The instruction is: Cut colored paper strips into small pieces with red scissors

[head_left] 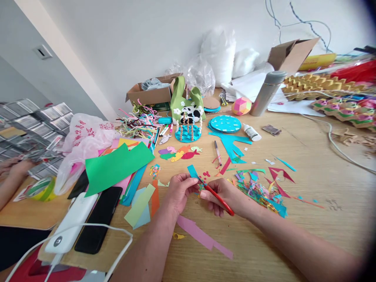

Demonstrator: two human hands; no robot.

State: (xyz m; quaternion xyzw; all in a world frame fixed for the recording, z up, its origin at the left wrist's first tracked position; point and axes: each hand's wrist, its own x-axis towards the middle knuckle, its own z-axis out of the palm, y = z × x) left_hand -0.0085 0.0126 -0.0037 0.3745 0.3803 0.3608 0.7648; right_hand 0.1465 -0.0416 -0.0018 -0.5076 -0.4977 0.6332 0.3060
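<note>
A strip of blue paper (192, 172) is pinched between the thumb and fingers of my left hand (182, 188). My right hand (221, 194) grips a pair of scissors with red handles (219, 200), its blades meeting the strip's lower edge. Tiny red paper dots (206, 174) and small bits lie on the table just behind the blades. Beyond them rest several coloured paper fish (177, 154) and a pen (217, 150). A heap of paper scraps (261, 188) spreads right of my right hand, and a pink paper strip (199, 234) lies between my forearms.
Left are green sheets (120, 166), a black phone (99, 219), a white power bank (72, 221) and its cable. At the back stand a blue disc with twisted posts (188, 135), a green panda bag (186, 103), a glue bottle (252, 132) and a grey flask (268, 94). Another person's hand (20, 170) shows far left.
</note>
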